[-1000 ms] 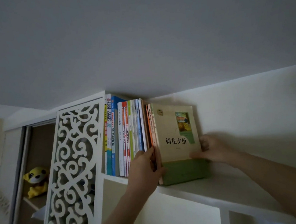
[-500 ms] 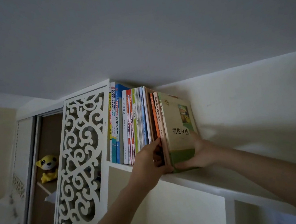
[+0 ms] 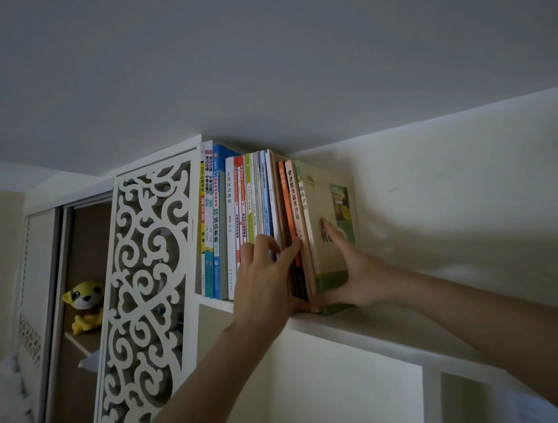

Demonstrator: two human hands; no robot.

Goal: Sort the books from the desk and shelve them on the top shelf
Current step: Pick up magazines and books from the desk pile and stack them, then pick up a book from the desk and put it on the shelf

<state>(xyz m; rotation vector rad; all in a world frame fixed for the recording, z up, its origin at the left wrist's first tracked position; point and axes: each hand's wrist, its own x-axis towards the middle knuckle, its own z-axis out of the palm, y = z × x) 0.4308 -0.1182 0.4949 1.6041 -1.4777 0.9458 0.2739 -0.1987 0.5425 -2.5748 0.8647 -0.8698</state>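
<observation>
A row of several upright books stands on the white top shelf, just under the ceiling. The rightmost is a cream and green book with a picture on its cover. My right hand lies flat against that cover, fingers straight, thumb under its lower front corner. My left hand is at the spines in the middle of the row, its fingers curled against them and its thumb on the orange and tan spines.
A white carved fretwork panel closes the shelf's left end. Behind it an open wardrobe holds a yellow plush toy. Open white cubbies sit below the shelf. The wall runs along the right.
The cream and green book has been pushed left until it stands upright against the row. My right hand moved from its far edge to flat on the cover. The view shifted right.
</observation>
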